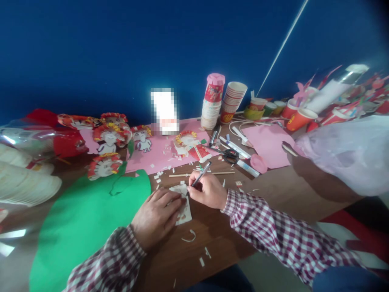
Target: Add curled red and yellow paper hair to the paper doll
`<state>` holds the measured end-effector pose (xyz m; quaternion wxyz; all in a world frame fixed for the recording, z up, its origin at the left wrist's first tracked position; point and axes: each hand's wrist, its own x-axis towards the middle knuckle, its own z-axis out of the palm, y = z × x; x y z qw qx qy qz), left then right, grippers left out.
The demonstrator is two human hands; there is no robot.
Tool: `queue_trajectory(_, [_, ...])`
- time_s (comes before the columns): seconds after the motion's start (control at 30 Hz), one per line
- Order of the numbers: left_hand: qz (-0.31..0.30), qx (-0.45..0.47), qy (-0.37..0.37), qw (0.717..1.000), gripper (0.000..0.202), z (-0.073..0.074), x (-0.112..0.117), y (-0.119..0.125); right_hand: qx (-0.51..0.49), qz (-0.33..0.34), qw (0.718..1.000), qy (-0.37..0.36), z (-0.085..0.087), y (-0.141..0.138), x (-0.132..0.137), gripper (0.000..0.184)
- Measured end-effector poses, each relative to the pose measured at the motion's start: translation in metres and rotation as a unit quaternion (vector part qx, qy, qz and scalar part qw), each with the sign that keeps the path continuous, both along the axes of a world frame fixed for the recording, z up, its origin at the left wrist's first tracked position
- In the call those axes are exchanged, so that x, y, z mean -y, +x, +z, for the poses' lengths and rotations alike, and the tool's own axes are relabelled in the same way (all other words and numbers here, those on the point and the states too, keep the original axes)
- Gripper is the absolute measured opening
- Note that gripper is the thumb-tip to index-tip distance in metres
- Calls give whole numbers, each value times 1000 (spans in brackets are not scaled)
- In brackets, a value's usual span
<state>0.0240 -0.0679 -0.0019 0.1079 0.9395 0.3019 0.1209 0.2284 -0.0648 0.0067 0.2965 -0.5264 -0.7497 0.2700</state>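
In the head view, a small piece of white paper (186, 214) with faint marks lies on the brown table. My left hand (158, 213) rests flat on its left side, fingers stretched out and partly covering it. A pen (201, 173) is gripped between the fingers of my right hand (211, 190), its lower end at the paper's upper right edge. A thin wooden stick (223, 173) lies just behind my hands. Paper scraps (158, 176) are scattered around, with a curled strip (189, 237) nearer to me.
Green paper (82, 227) covers the left side. Pink sheets (164, 158) lie behind, near scissors (228, 154), markers (235, 147) and paper cutout figures (108, 142). Stacked paper cups (233, 101) stand against the blue partition (121, 52). A plastic bag (346, 150) sits at right.
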Motion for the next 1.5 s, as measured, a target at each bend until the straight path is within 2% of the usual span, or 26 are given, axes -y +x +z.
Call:
queue_trajectory(1.0, [-1,3,-2,1000,29,0,0,1,0,-2,1000,5,0,-1,1,5])
queue_trajectory(1.5, [-13,34,10,999,26,3,-1,2,-7,-2,1000,3,0,-1,1,4])
